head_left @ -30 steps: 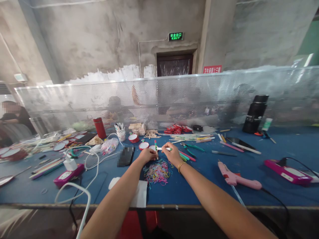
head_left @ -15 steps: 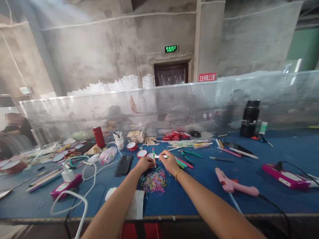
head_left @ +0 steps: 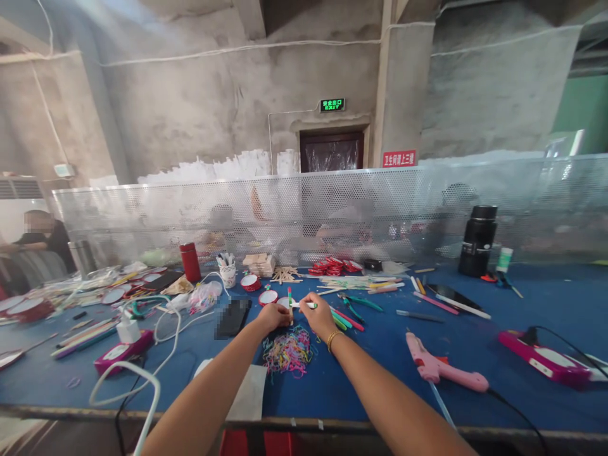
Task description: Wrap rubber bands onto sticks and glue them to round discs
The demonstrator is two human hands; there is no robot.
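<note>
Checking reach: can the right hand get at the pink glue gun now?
Probably yes: nothing tall seems to stand between the right hand and the pink glue gun, though that hand holds a white pen.

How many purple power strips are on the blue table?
2. One strip is at left, under a white adapter; the other strip is far right, past the pink glue gun. More could be hidden.

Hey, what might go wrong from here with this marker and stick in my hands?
The marker in your right hand could slip past the stick and mark your left hand, which is close by. If the stick drops, it might land among the tangled colored strands nearer you. The pink glue gun lies beside your right forearm, so a knock could shift it; whether it's hot doesn't show.
</note>
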